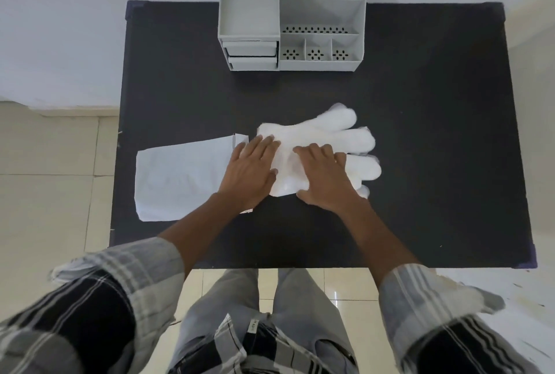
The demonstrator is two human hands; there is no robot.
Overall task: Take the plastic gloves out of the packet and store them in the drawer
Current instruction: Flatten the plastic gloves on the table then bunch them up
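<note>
A stack of white plastic gloves (339, 136) lies flat in the middle of the black table (435, 133), fingers pointing right. To its left lies the flat white packet (180, 178), its open end toward the gloves. My left hand (249, 172) rests palm down across the packet's mouth and the cuff end of the gloves. Pressed flat on the middle of the stack is my right hand (324, 178). Both hands have their fingers spread and grip nothing. The grey organiser's two small drawers (252, 55) at the back look closed.
A grey desk organiser (321, 13) with open compartments stands at the table's far edge. Tiled floor surrounds the table, and a white wall rises behind it. My legs stand at the near edge.
</note>
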